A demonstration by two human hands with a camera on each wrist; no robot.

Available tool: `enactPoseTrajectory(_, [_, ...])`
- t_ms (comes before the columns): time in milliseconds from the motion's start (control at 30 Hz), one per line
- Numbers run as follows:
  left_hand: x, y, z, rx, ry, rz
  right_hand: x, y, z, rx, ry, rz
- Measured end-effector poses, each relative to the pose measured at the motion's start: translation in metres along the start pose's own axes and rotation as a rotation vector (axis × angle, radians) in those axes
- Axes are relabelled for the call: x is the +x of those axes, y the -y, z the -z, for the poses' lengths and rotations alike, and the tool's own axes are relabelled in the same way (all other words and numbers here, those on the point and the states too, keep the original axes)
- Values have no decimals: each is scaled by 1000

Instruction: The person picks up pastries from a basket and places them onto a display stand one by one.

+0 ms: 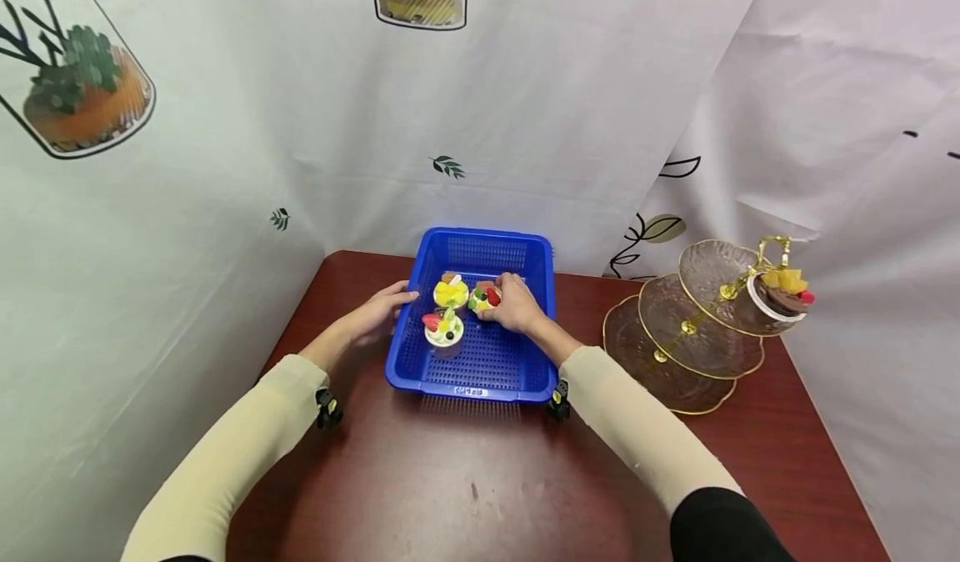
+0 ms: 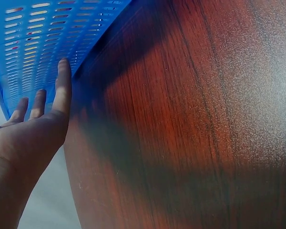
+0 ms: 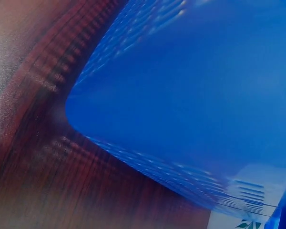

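Observation:
A blue perforated basket [image 1: 487, 360] sits on the dark red table and holds three small fruit-topped cakes. My right hand [image 1: 513, 303] is inside the basket, its fingers curled round the right-hand cake [image 1: 483, 297]. A yellow-topped cake [image 1: 451, 293] and a strawberry-topped cake [image 1: 443, 328] stand beside it. My left hand [image 1: 378, 313] rests with straight fingers against the basket's left outer wall [image 2: 28, 52]. In the right wrist view only the blurred blue basket [image 3: 190, 105] and the table show.
A three-tier glass stand with gold trim [image 1: 693, 320] stands at the right, one chocolate fruit cake [image 1: 782, 293] on its top tier. White printed curtains enclose the table on the left, back and right. The wooden tabletop [image 1: 465, 479] stretches toward me.

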State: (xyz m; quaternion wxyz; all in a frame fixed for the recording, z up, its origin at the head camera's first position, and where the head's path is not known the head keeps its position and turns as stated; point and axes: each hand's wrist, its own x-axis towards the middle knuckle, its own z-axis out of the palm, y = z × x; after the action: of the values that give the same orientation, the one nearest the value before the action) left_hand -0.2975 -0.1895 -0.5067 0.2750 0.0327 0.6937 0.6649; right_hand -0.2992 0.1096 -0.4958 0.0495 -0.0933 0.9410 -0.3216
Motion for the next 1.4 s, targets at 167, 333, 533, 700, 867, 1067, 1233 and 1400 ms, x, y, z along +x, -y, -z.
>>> enactPoseTrajectory(167, [-1,0,0,2,1,-1,-1,0,0,-18,-8,13])
enactPoseTrajectory(333, [-1,-1,-1,-2,-4,1,-2,2,-1,-31,-3,17])
enactPoseTrajectory(533, [-1,0,-1,-10,-6,4,-2,2,-4,-46,20,11])
enactPoseTrajectory(700, [-1,-1,-2,1,-5,4,-3,1,-3,-48,7,12])
enactPoseTrajectory(867, [-2,-2,-1,22,0,5,-2,1,-1,-37,-22,26])
enactPoseTrajectory(1067, [-1,-1,-1,20,4,8,-4,2,5,8,-73,33])
enactPoseTrajectory(1233, [-3,-3,-2,4,-4,10,-9,7,22,79,-91,45])
enactPoseTrajectory(1400, [-1,-3,-2,-1,-9,16,-20,11,47,144,-139,69])
